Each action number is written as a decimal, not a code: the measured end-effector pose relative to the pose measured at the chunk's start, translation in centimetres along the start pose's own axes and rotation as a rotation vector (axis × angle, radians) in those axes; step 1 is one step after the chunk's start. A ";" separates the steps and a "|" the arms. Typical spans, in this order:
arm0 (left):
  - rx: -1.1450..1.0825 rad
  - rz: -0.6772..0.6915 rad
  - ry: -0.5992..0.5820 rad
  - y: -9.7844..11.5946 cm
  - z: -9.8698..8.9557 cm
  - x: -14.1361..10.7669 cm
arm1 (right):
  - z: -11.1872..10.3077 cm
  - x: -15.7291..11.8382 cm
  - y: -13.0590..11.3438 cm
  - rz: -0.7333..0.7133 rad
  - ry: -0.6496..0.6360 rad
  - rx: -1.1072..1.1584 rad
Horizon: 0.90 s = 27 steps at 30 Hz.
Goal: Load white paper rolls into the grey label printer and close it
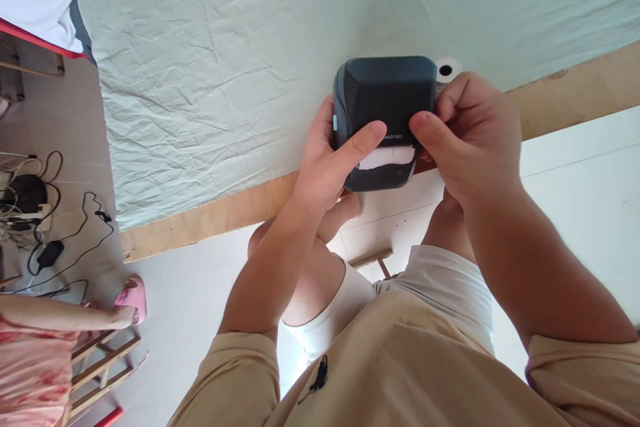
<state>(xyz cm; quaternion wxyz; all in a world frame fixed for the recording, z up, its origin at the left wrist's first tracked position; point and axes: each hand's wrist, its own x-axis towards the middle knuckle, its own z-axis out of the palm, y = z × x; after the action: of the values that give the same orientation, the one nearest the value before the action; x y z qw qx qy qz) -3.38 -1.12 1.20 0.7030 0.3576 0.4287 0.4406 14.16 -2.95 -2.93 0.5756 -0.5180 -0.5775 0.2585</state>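
Observation:
A dark portable label printer [387, 97] is held up near the table's front edge, between both my hands. From its slot shows a strip of white paper [386, 157]. My left hand [330, 157] wraps the printer's left side, its thumb lying across the front face near the paper. On the other side, my right hand [467, 137] grips the right edge, thumb on the front face and fingers curled behind. Just beyond the right hand lies a white paper roll [449, 69] with a dark core, partly hidden by the printer and fingers.
A pale green cloth [210, 80] covers the table, with a bare wooden edge [210, 217] along the front. Tangled cables and a black adapter [50, 253] lie on the floor at left. Another person's leg and pink sandal [134, 299] are beside a wooden stool [105, 373].

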 end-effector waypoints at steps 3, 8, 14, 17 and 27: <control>0.001 -0.009 0.002 0.1 0.1 0.1 | -0.2 0.4 0.7 0.022 -0.040 0.004; -0.010 -0.012 -0.087 0.1 -0.6 0.8 | -0.5 0.4 1.9 0.024 -0.093 -0.037; -0.107 -0.050 -0.053 0.0 -0.1 0.8 | -0.7 0.6 2.3 0.010 -0.151 -0.029; -0.145 -0.100 0.027 -0.3 0.2 0.8 | -1.1 0.4 2.8 0.009 -0.200 0.028; -0.065 -0.089 0.067 -0.7 -0.5 1.3 | -1.7 -0.1 2.6 0.067 -0.211 0.120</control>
<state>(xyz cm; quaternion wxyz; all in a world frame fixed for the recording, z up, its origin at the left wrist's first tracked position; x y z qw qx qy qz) -3.25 -0.13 0.00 0.7184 0.3001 0.4530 0.4344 16.53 -2.72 -4.93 0.5326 -0.4714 -0.6008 0.3649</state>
